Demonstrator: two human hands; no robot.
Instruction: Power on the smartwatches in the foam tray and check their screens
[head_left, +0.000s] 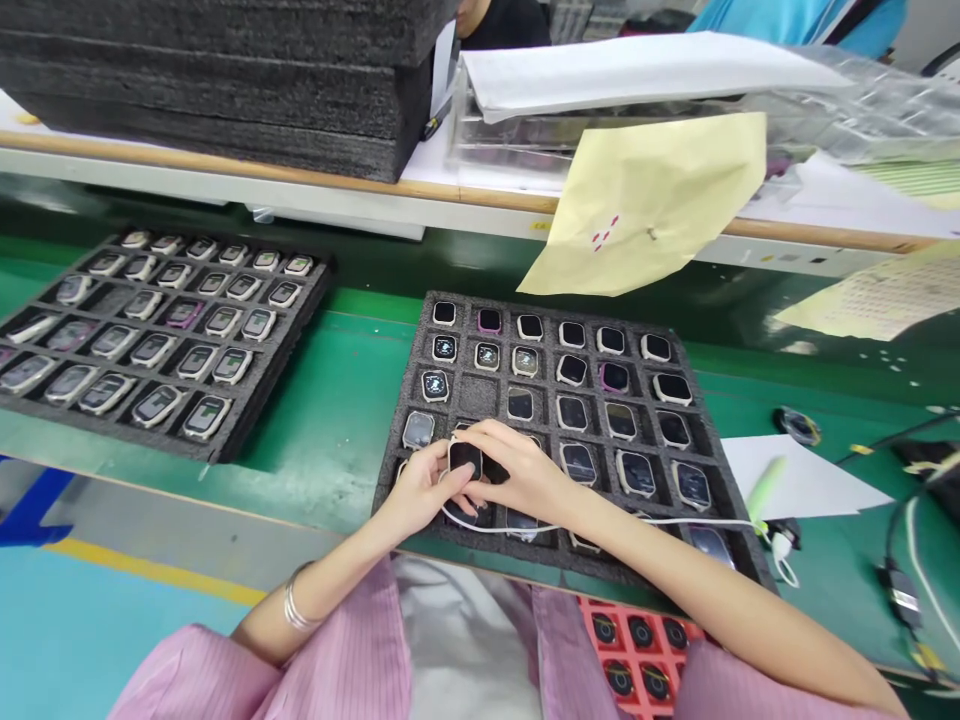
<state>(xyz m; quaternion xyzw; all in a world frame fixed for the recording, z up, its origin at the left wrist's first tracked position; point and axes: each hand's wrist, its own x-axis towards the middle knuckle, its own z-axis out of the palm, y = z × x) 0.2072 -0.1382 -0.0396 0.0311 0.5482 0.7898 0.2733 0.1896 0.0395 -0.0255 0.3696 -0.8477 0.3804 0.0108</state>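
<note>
My left hand (421, 490) and my right hand (519, 468) both grip a smartwatch case (465, 457) with a dark screen and a light frame. The left thumb lies on its face, and the right fingers close round its top and side. A thin white cable (510, 529) loops under my hands and runs right; its end at the watch is hidden. Below them lies a black foam tray (480, 396) with rows of strapless watch cases. A few of them, such as one watch (435, 386) at the left, show lit faces. My hands cover several pockets.
A second foam tray of watches (225, 440) lies to the left. Stacked black foam (210, 110) and yellow paper (645, 200) sit on the shelf above. Cables, a pale green pen (766, 487) and white paper (817, 485) lie right. A red tray (622, 650) shows below the bench edge.
</note>
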